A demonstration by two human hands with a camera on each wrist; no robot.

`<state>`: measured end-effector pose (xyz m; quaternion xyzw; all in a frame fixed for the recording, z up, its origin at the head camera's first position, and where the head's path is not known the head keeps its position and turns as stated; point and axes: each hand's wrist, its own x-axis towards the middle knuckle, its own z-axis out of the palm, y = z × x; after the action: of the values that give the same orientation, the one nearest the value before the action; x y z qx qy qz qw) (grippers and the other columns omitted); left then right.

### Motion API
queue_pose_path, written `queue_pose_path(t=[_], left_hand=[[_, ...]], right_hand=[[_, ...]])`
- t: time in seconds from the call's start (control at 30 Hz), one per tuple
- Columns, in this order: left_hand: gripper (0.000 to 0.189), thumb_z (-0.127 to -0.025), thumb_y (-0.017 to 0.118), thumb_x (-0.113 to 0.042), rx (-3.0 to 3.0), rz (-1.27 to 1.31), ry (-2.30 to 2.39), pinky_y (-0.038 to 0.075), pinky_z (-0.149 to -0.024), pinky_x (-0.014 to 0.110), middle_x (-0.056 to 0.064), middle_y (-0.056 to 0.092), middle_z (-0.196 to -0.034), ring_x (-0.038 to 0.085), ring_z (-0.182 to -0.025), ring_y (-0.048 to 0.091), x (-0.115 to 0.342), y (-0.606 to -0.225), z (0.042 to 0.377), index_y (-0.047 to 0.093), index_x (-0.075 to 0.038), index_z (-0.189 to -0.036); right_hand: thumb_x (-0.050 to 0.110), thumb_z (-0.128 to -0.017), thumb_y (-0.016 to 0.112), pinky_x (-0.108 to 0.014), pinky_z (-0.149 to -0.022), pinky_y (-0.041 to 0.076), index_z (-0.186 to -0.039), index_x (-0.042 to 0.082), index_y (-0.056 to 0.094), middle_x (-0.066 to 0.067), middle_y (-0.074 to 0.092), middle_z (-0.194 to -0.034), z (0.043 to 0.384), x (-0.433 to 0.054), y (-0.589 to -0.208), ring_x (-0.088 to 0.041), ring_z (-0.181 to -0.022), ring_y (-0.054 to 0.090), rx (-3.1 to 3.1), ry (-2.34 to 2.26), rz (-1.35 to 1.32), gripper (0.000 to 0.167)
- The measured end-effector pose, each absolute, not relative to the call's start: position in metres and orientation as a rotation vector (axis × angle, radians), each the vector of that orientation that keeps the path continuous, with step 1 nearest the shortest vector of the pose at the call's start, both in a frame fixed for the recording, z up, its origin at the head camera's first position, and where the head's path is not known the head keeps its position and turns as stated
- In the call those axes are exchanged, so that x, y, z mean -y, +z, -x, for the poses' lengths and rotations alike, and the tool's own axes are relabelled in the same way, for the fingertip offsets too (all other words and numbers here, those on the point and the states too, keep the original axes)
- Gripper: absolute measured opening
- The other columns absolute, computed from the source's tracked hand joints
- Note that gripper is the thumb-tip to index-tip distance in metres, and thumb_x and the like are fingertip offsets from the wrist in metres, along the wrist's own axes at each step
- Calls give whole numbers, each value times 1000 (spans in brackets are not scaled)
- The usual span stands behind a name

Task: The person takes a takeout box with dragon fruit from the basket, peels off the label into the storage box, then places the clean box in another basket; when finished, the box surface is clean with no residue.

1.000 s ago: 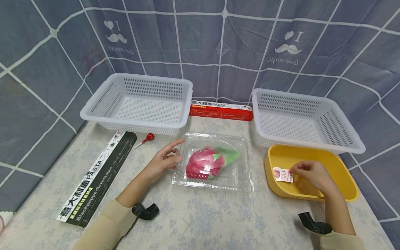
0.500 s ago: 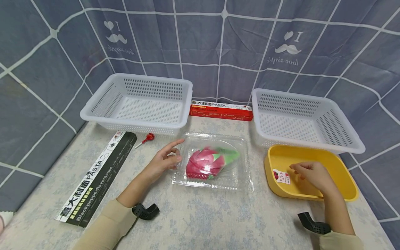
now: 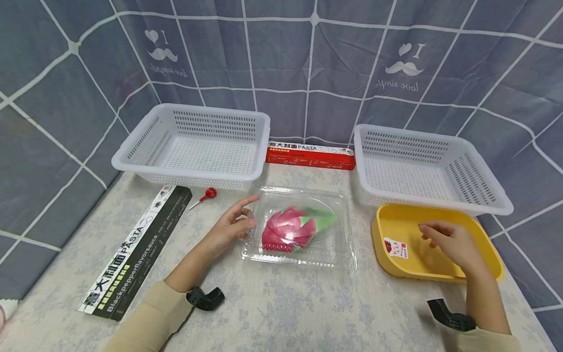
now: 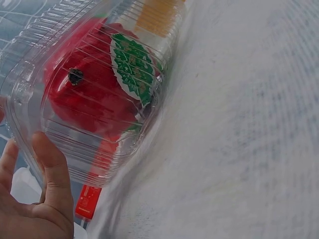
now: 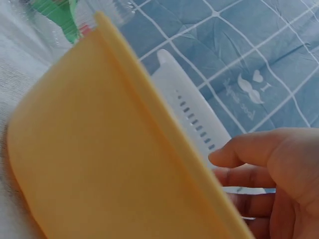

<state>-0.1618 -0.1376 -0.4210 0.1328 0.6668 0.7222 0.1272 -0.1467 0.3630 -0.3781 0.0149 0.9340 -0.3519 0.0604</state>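
Observation:
My left hand (image 3: 227, 225) rests at the left edge of a clear plastic clamshell box (image 3: 340, 244), index finger extended along its upper left corner. In the left wrist view the thumb (image 4: 52, 164) is right at the box's rim. Inside the box lies a pink and green dragon fruit (image 3: 290, 230), which carries a green and white label (image 4: 132, 67). My right hand (image 3: 453, 244) hovers over the yellow tub (image 3: 479, 244), fingers loosely bent and holding nothing. A small white packet with a strawberry print (image 3: 396, 248) lies in the left part of the tub.
Two white perforated baskets, one at the back left (image 3: 193, 171) and one at the back right (image 3: 435, 200), flank a red pasta box (image 3: 310, 157). A black pasta box (image 3: 140, 254) lies on the left, beside a red lollipop (image 3: 210, 193). A tiled-pattern cloth (image 3: 286, 54) hangs behind.
My right hand has let go of the strawberry packet, which now lies in the yellow tub, and has drawn back to the right. The left hand has stayed in place.

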Motion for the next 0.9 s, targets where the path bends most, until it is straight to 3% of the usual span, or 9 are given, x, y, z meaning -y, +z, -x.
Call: queue_pose_path(t=[0.2, 0.33, 0.43, 0.6, 0.9], left_hand=[[60, -92, 57, -10, -1928, -368, 2098, 43, -62, 22, 9, 40, -103, 11, -71, 44, 137, -420, 162, 35, -9, -148], [60, -92, 57, -11, -1938, -360, 2083, 41, -61, 21, 9, 40, -102, 10, -69, 41, 136, -420, 162, 35, -10, -148], [60, -92, 57, -12, -1945, -357, 2074, 41, -61, 21, 9, 39, -102, 10, -67, 40, 136, -420, 162, 34, -11, -148], [60, -92, 57, -12, -1966, -374, 2065, 41, -61, 22, 9, 39, -101, 10, -66, 40, 136, -420, 162, 34, -10, -148], [61, -91, 59, -12, -2045, -449, 2019, 44, -60, 24, 9, 40, -97, 11, -69, 44, 135, -421, 163, 35, -13, -146]], right_hand=[[31, -100, 56, -28, -59, 46, -114, -5, 63, 6, 66, -83, 146, -372, -374, -9, -70, 57, -2865, -1195, -15, 39], [31, -99, 57, -26, -60, 47, -99, 25, 69, 18, 64, -81, 149, -378, -368, -7, -70, 58, -2848, -1314, -54, 13], [28, -99, 58, -19, -61, 49, -91, 40, 65, 20, 64, -80, 152, -380, -363, -3, -71, 60, -2805, -1479, -119, 15], [19, -96, 63, -12, -59, 49, -87, 27, 74, 14, 69, -75, 158, -381, -355, 1, -68, 64, -2560, -2026, -354, 16], [7, -87, 71, -22, -47, 52, -72, 9, 69, -1, 66, -65, 169, -380, -349, -13, -52, 64, -1962, -2668, -1008, 16]])
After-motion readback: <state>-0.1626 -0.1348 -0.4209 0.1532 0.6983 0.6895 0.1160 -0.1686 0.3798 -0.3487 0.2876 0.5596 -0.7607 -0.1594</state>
